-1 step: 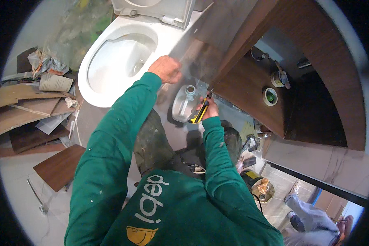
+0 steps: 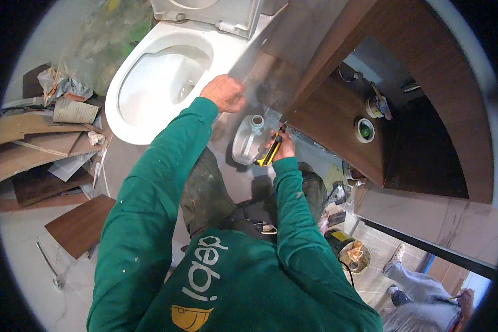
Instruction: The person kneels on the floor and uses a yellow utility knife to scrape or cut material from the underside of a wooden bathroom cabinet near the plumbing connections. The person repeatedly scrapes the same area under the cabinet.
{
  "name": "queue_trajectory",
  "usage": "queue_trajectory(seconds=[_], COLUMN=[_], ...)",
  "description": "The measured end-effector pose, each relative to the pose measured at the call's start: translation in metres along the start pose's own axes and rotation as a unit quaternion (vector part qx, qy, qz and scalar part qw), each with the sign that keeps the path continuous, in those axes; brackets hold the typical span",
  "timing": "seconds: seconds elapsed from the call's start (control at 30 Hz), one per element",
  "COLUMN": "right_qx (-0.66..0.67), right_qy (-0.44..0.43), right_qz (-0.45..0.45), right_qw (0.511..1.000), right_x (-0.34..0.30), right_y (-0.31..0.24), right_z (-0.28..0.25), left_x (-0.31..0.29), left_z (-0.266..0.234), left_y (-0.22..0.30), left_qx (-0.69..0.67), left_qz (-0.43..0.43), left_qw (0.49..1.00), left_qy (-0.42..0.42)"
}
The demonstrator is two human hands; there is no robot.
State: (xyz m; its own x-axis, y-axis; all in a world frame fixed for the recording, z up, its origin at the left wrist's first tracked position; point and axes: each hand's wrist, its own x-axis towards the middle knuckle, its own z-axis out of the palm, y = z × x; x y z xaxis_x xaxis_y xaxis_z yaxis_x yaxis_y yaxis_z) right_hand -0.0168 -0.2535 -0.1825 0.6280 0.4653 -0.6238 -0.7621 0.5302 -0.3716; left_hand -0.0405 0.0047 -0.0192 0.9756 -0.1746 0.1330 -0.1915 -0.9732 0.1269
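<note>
My right hand [image 2: 285, 146] is closed around a yellow and black utility knife [image 2: 269, 152]. The knife is beside a translucent plastic jug [image 2: 240, 143] with a round open mouth, which stands on the floor in front of my knees. My left hand [image 2: 223, 94] is curled into a fist by the right side of the white toilet bowl [image 2: 119, 119]. Its fingertips face away, so whatever they may hold is hidden. The toilet seat and lid [image 2: 240, 16] are raised.
A brown wooden cabinet [image 2: 337, 119] with an open niche stands at right, with a tape roll [image 2: 364, 130] inside. Wood offcuts [image 2: 44, 141] lie at left, a loose brown board [image 2: 80, 226] nearer. A bucket [image 2: 354, 256] and another person's legs [image 2: 418, 282] are at lower right.
At the lower right, the other person's hand and foot have shifted slightly. My own hands, the utility knife and the jug stay where they were.
</note>
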Motion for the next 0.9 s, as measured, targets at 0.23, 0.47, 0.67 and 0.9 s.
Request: queue_trajectory(seconds=[0.23,0.47,0.67,0.9], right_qx=[0.026,-0.048,0.008,0.001], right_qy=[0.002,0.063,0.012,0.061], right_qz=[-0.019,-0.027,0.021,0.005], right_qw=[0.999,0.996,1.0,0.998], right_x=[-0.003,0.01,0.025,0.008], right_y=[-0.001,-0.001,0.007,0.001], right_z=[0.014,0.025,0.038,0.018], left_x=[0.007,0.006,0.008,0.007], left_z=[-0.002,-0.004,-0.002,-0.002], left_y=[-0.002,-0.003,-0.002,-0.004], left_qx=[0.009,0.007,-0.002,0.006], left_qz=[0.0,0.008,-0.013,0.006], left_qw=[1.0,1.0,1.0,1.0], left_qy=[0.006,0.005,-0.015,0.011])
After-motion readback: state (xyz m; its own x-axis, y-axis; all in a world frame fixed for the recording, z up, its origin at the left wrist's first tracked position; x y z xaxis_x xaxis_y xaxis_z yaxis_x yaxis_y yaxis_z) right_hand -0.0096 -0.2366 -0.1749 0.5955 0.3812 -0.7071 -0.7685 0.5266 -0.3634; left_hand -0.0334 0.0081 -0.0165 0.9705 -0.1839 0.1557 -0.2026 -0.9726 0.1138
